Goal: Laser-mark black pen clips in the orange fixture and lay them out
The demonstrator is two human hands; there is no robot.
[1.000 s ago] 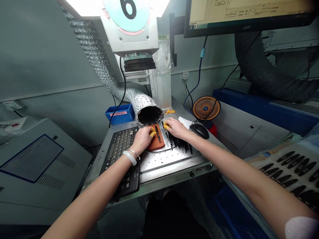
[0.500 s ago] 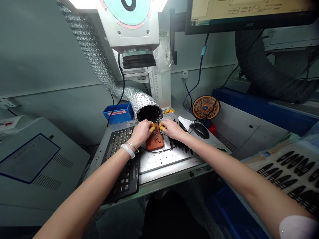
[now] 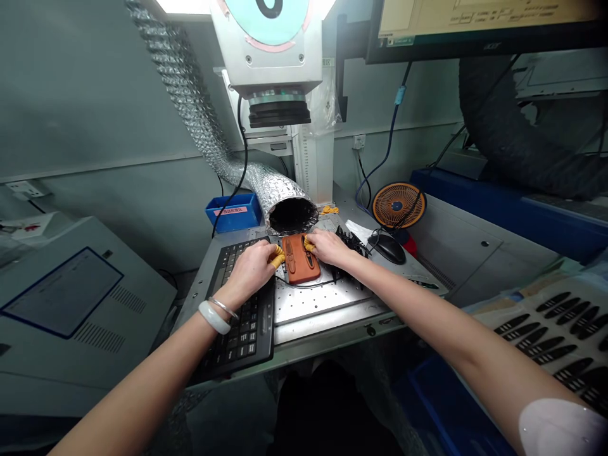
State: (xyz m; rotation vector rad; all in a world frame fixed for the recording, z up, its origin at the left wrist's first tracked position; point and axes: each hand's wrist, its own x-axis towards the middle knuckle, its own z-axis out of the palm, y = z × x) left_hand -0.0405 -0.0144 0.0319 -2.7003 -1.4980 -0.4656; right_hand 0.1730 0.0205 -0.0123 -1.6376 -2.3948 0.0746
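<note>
An orange fixture (image 3: 298, 269) lies on the perforated metal plate (image 3: 313, 301) under the laser head (image 3: 274, 47). A dark blade-shaped part (image 3: 308, 257) sits in its right slot. My left hand (image 3: 251, 269), with yellow finger cots, lies over the keyboard's top right corner, its curled fingers pinching the fixture's left edge. My right hand (image 3: 329, 247), also in cots, is stretched out with its fingertips touching the fixture's right edge and holds nothing. A pile of black parts (image 3: 350, 244) lies just right of that hand.
A black keyboard (image 3: 240, 310) lies left of the plate, and a foil exhaust duct (image 3: 285, 199) opens behind the fixture. A mouse (image 3: 390, 249), a small orange fan (image 3: 398, 204) and a blue bin (image 3: 232, 212) stand around. A tray of black parts (image 3: 553, 326) is at the right.
My right hand brought a black part from the pile to the fixture and both hands set it in. The hands have since drawn apart to the fixture's two sides.
</note>
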